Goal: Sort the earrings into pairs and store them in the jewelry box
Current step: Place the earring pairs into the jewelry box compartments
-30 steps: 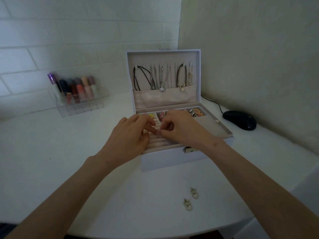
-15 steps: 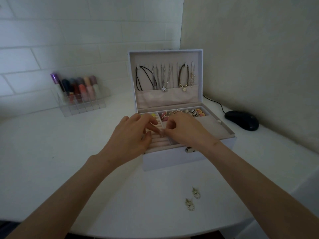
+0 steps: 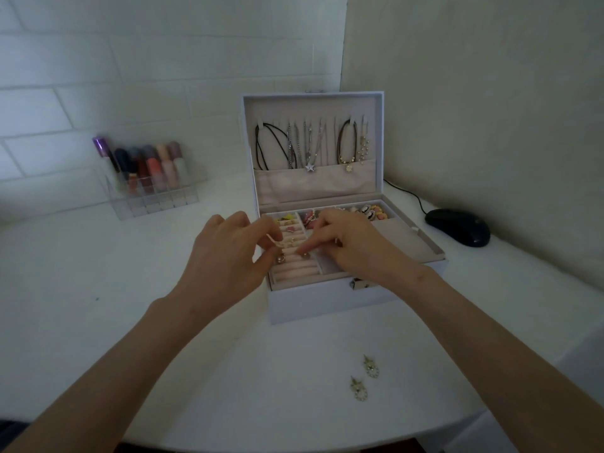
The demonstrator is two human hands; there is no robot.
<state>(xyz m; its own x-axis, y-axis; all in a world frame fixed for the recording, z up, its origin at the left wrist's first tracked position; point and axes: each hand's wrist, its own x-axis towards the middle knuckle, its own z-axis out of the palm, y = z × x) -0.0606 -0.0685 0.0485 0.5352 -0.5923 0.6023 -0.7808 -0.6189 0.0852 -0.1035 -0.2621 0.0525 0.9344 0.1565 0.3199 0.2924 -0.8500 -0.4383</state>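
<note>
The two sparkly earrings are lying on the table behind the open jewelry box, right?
Not quite. The two sparkly earrings do lie on the table, but in front of the open jewelry box, on the side nearer the person, not behind it. The head view shows this.

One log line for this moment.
left hand at ring rolls | right hand at earring in rolls | jewelry box open | earring pair on table

White jewelry box (image 3: 327, 302) with beige lining, black mouse (image 3: 457, 227), white table (image 3: 98, 289).
</note>
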